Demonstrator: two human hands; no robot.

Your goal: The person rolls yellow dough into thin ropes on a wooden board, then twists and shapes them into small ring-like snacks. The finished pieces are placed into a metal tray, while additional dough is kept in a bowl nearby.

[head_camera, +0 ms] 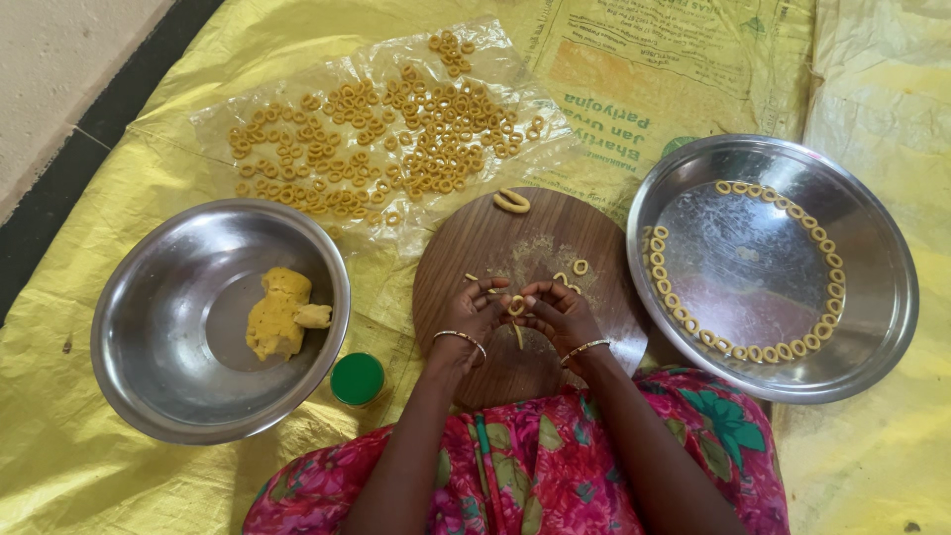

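Both hands meet over a round wooden board (515,243). My left hand (474,312) and my right hand (558,312) pinch a small yellow dough ring (516,305) between their fingertips. A thin dough strip hangs just below the ring. A few finished rings (580,267) and a folded dough strip (511,201) lie on the board beyond my fingers. Each wrist carries a metal bangle.
A steel bowl (149,337) at left holds a lump of yellow dough (275,313). A green lid (357,378) lies beside it. A steel plate (872,297) at right has rings along its rim. Many rings dry on a clear plastic sheet (228,114) over yellow sacking.
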